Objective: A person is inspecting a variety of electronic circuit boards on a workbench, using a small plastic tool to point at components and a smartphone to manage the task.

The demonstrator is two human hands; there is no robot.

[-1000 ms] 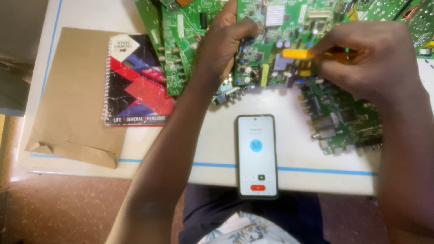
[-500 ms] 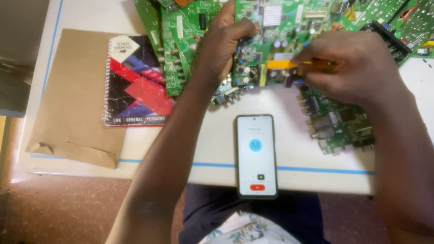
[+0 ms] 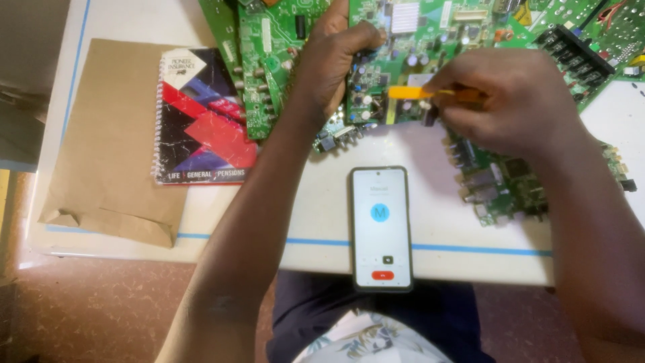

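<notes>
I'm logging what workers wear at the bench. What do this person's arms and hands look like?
Both forearms are bare: no sleeves show, and no gloves, watch or bracelet. The left hand and right hand are bare too; no ring is visible.

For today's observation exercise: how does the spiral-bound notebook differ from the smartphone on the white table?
The spiral-bound notebook with its red, blue and black cover is larger than the slim dark-framed smartphone. The notebook lies partly on a brown paper envelope; the smartphone lies directly on the white table. The notebook's cover is printed; the smartphone's screen is lit. Both lie flat, untouched by either hand.
</notes>
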